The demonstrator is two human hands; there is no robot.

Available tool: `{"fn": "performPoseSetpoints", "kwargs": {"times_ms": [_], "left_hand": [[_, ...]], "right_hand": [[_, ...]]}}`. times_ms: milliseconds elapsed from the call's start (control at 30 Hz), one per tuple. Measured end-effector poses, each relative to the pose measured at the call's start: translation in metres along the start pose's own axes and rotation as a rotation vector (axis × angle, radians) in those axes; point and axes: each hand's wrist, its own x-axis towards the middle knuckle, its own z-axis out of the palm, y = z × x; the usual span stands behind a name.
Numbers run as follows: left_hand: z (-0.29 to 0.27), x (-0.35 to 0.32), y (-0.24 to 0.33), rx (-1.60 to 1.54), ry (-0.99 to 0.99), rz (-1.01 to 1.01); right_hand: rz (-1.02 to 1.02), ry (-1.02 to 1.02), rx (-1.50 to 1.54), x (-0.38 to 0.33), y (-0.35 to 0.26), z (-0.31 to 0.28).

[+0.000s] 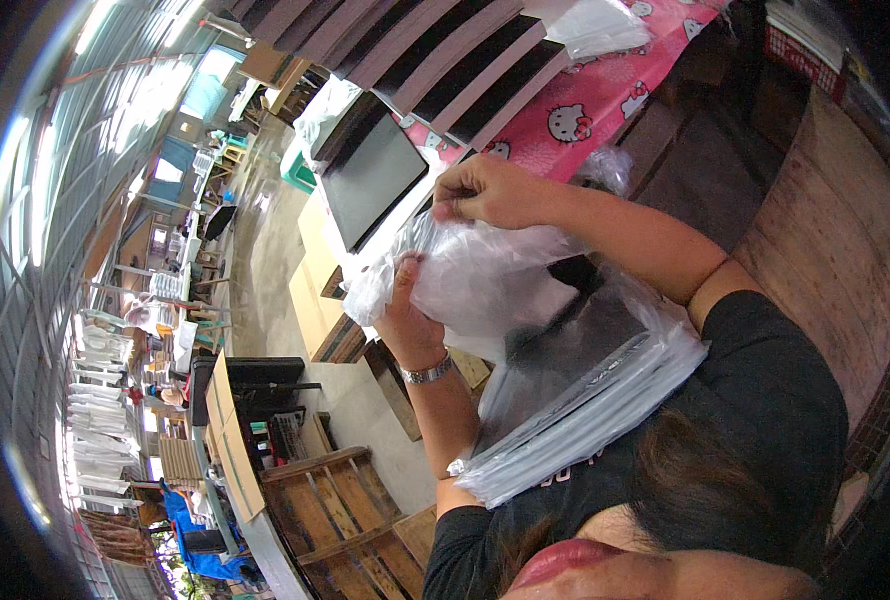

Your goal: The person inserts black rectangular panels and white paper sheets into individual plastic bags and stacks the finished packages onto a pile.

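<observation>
Striped rows of dark panels [480,70] cover a pink cloth [605,112]. Left hand [410,322] and right hand [492,192] both grip a clear plastic bag [495,275].

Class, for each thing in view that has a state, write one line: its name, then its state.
Right hand: fingers curled, pinching plastic
Left hand: thumb pressed to plastic, other fingers hidden
Clear plastic: crumpled near the hands, layered near the shirt
Wristwatch: fastened around the left wrist
Pink patterned cloth: spread out, partly covered
Dark boards: lined up in a row
</observation>
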Motion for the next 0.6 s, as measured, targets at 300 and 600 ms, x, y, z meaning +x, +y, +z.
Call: {"fn": "performPoseSetpoints", "kwargs": {"times_ms": [300,600], "left_hand": [[-0.042,-0.013,-0.015,-0.120,-0.110,-0.223],[-0.108,-0.091,0.018,0.027,-0.311,-0.200]], "right_hand": [[0.199,-0.198,0.348,-0.019,0.005,0.037],[0.263,-0.224,1.033,-0.042,0.031,-0.013]]}}
